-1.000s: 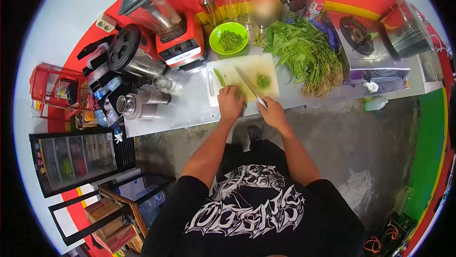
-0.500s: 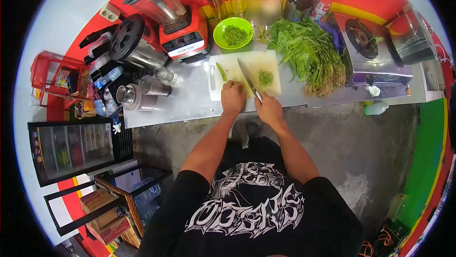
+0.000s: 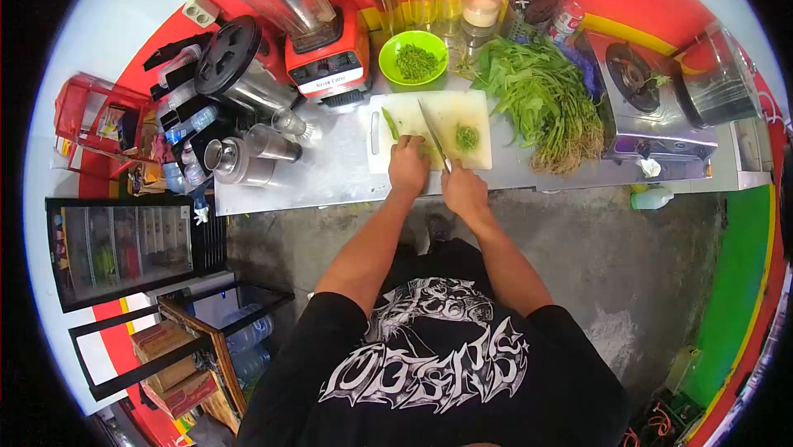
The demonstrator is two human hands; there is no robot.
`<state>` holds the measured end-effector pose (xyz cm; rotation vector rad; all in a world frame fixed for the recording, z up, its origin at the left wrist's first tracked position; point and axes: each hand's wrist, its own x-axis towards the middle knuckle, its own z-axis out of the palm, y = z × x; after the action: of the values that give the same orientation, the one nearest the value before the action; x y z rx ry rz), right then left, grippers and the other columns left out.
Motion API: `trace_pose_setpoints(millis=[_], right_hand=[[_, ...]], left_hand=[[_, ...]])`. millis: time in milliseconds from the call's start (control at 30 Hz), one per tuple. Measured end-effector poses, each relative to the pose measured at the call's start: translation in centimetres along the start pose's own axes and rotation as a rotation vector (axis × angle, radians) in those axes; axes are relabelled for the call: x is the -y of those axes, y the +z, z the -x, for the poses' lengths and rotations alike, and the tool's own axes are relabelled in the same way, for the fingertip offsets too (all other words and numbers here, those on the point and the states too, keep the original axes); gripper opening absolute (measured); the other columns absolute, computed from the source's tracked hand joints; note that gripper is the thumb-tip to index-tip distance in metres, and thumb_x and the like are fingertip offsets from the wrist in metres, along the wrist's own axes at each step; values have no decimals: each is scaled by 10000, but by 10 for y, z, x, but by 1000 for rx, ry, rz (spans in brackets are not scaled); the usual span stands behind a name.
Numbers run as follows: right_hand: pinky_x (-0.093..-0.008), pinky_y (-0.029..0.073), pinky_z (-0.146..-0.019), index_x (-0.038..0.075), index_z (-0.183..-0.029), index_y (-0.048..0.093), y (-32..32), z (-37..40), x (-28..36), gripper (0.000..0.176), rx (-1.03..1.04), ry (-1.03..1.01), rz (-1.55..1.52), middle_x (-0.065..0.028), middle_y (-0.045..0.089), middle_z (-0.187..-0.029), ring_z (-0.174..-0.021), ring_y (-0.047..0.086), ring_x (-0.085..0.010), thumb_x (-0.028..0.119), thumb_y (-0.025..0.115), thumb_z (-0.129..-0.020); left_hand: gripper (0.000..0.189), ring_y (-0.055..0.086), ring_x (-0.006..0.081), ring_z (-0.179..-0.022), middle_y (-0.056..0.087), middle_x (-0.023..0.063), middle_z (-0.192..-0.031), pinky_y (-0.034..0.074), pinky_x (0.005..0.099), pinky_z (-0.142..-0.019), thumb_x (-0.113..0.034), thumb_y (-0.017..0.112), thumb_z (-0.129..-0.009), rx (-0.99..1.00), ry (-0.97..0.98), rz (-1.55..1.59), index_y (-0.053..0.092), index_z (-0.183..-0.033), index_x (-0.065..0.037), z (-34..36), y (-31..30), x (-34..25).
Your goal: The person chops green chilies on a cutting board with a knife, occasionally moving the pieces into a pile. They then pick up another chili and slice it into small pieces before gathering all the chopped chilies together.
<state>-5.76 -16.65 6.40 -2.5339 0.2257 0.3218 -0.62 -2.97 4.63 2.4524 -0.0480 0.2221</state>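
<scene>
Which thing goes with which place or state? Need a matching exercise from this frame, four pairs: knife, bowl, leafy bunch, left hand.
Things
1. knife
2. bowl
3. leafy bunch
4. left hand

Places and states
A. between the cutting board and the stove
B. at the board's near edge, not holding the handle
C. gripped in the right hand
D. lime green, with chopped greens inside

Pairs: 1-C, 2-D, 3-A, 4-B

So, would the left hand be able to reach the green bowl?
Probably yes: the left hand is at the cutting board, the green bowl stands just beyond, and nothing tall stands between, though the knife is close.
</scene>
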Motion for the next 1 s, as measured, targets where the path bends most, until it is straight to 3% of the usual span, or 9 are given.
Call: trace_pose_setpoints(millis=[167, 333, 500, 600, 1000], right_hand=[[-568, 534, -830, -27, -1141, 569, 3, 3, 6, 354, 21, 3, 24, -287, 712, -950, -901, 698, -474, 292, 507, -1000], [-567, 529, -823, -44, -1125, 550, 20, -1, 5, 310, 17, -39, 119, -282, 711, -961, -896, 702, -461, 233, 490, -999], [-547, 532, -840, -36, -1131, 544, 5, -5, 12, 320, 55, -55, 135, -277, 716, -974, -915, 706, -448, 249, 477, -1003], [-551, 526, -854, -43, -1163, 532, 4, 3, 17, 327, 125, 23, 150, -285, 715, -994, -941, 706, -447, 230, 475, -993], [-537, 524, -880, -87, -1229, 513, 3, 5, 21, 373, 162, 27, 135, -299, 705, -1041, -987, 695, -455, 176, 462, -968]], left_hand=[[255, 622, 380, -1018, 670, 156, -1080, 522, 444, -903, -35, 742, -745, 103, 25, -4, 731, -999, -51, 0, 0, 10], [157, 652, 392, -897, 692, 182, -934, 525, 462, -840, -56, 737, -759, 45, 87, 22, 740, -912, -27, 0, 10, 16], [103, 653, 384, -919, 685, 172, -933, 532, 475, -824, -83, 712, -804, 102, -20, 24, 716, -898, -41, 2, 12, 14], [86, 652, 380, -921, 679, 161, -930, 535, 484, -810, -82, 693, -810, 126, -23, -16, 713, -889, -54, 0, 7, 10], [140, 650, 359, -949, 683, 127, -992, 557, 475, -808, -88, 594, -861, 206, -11, -82, 713, -934, -96, -3, 8, 12]])
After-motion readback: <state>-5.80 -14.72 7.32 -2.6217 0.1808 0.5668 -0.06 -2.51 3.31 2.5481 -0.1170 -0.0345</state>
